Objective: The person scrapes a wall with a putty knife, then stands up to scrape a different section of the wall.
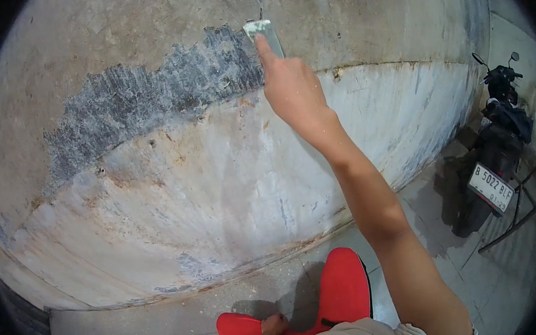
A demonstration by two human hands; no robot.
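Observation:
My right hand [293,90] is closed around a metal scraper [274,43], its index finger stretched along the flat blade. The blade's end lies against the wall [143,26], at the right end of a dark grey scraped patch [167,84]. Pale flakes or dust show on the blade tip. Down low, my left hand [274,324] is curled beside my red-clad leg [343,287]; whether it holds anything is hidden.
A whitish lower wall band [249,169] bulges out below a rusty seam. On the right a parked motorbike [498,137] stands on the tiled floor [421,199], with thin dark bars [523,204] beside it. Small crumbs are scattered along the wall's foot.

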